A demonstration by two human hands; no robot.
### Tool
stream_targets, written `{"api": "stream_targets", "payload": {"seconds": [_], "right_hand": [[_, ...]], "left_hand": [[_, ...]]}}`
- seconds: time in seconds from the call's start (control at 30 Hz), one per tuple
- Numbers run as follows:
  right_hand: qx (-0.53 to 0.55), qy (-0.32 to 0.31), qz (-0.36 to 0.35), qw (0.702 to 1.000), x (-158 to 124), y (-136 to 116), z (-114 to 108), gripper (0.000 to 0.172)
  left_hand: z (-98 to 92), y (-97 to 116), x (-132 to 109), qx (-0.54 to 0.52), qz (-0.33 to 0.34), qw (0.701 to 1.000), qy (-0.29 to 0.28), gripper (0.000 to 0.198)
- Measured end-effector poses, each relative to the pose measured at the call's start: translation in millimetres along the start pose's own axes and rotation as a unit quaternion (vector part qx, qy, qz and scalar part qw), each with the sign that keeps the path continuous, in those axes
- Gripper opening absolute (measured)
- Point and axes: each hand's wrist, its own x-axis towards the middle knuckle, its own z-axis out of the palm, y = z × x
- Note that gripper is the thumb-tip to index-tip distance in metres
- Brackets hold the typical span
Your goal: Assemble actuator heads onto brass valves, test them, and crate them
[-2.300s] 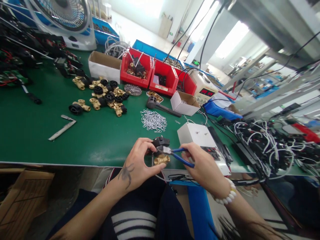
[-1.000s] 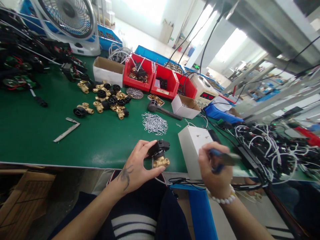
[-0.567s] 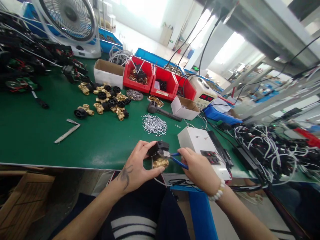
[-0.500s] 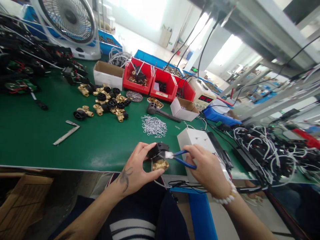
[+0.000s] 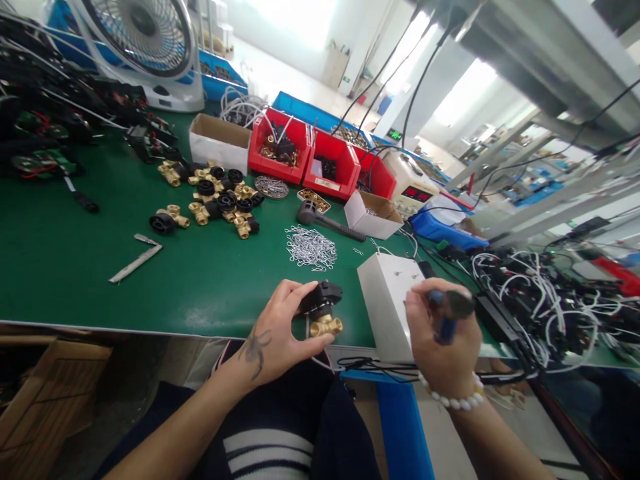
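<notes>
My left hand (image 5: 285, 327) is closed on a valve assembly near the table's front edge. The assembly has a black plastic housing (image 5: 325, 293) on top and a brass valve body (image 5: 326, 326) below. To the right, my right hand (image 5: 443, 333) is raised over the right side of a white box, its fingers wrapped round the blue-handled pliers (image 5: 445, 328). Their dark end is blurred and points towards the camera. A pile of silver spring clips (image 5: 311, 247) lies beyond the valve assembly.
Brass valves with black caps (image 5: 225, 203) cluster at left. Behind the clips lie a hammer (image 5: 330, 220) and red bins (image 5: 280, 148). The white metal box (image 5: 385, 293) stands between the hands. Tangled cables (image 5: 540, 300) fill the right, and a fan (image 5: 145, 40) stands back left.
My right hand has drawn the pliers away from the valve assembly, moving right and turning them. My left hand still holds the assembly in nearly the same place.
</notes>
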Motion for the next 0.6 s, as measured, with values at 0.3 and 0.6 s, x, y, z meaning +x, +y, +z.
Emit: {"api": "stream_targets", "payload": {"seconds": [0.3, 0.6], "right_hand": [[-0.02, -0.041, 0.0, 0.999, -3, -1, -8, 0.015], [-0.028, -0.066, -0.022, 0.997, -3, -4, -10, 0.015]], "left_hand": [[0.4, 2, 1, 0.016, 0.009, 1.0, 0.002, 0.063], [0.3, 3, 2, 0.026, 0.005, 1.0, -0.002, 0.063]]}}
